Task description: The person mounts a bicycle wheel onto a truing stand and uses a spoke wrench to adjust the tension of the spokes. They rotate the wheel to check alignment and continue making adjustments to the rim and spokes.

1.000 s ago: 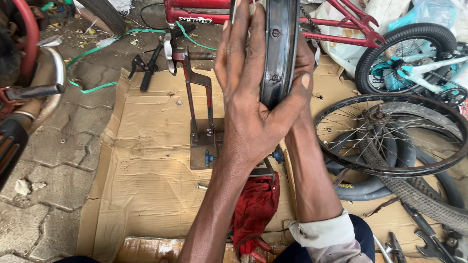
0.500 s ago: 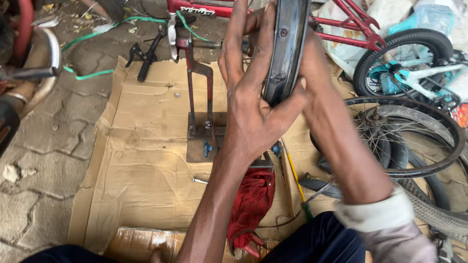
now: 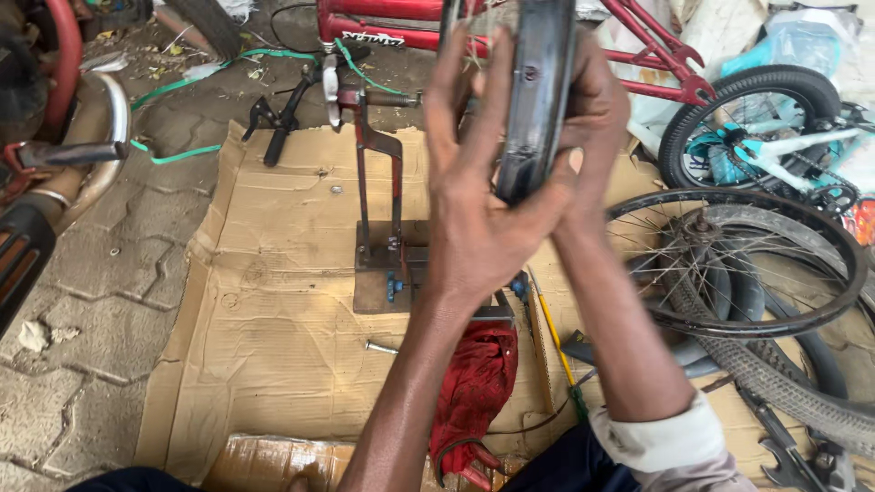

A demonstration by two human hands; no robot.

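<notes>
The top edge is cutting off the black rim (image 3: 538, 91); the right hand (image 3: 592, 118) is hiding behind it, fingers mostly unseen.

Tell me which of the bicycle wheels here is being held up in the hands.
The black rim seen edge-on, clasped between left hand and right hand. The spoked wheel lies flat; the small tyred wheel stays on its bike.

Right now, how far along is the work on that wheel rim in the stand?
Done: the black rim is bare, no tyre on it, and stands upright over the red stand. In hand: the left hand and right hand clasp it from both sides. Left: loose tyres and a second spoked wheel lie untouched on the cardboard.
</notes>
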